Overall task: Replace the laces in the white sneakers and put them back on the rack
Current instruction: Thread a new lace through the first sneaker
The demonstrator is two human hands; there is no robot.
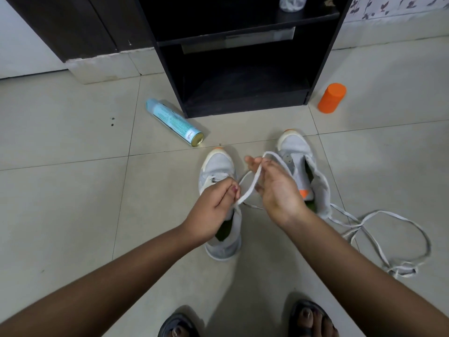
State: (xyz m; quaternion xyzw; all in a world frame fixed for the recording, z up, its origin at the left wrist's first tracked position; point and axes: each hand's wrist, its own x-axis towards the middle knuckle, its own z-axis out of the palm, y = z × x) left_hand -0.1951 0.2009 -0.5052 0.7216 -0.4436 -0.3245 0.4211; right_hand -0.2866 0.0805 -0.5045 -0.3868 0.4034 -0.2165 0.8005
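**Hidden or cut off**
- Left white mesh sneaker (219,166): the midfoot and eyelets are covered by the left hand (213,205). Whether any lace is threaded cannot be told.
- Right white mesh sneaker (295,149): its inner side is partly covered by the right hand (278,190).
- Clear plastic container (292,2) on the upper shelf of the black wooden shoe rack (243,37): cut off by the top edge. Whitish contents are seen but not identified.
- The lower rack compartment is too dark to read.
- Two feet in dark sandals (313,319) are cut off at the bottom edge.

**Containers**
- A green insole is seen inside each sneaker.
- A light blue spray can (173,122) lies on its side on the beige tiled floor (73,190), just left of the rack.
- An orange plastic cylinder (332,98) stands upright to the right of the rack.

**Task items**
- Both sneakers stand on the floor in front of the rack. Their orange-tipped toes point at the rack, and their long axes run from the person toward it.
- The right sneaker is set further forward than the left.
- White flat shoelace (252,184): held between the hands above the sneakers. It is pinched by the curled left fingers and looped over the half-curled right fingers.
- A second, greyish-white lace (401,239) lies tangled on the floor to the right, reaching the right sneaker's heel.
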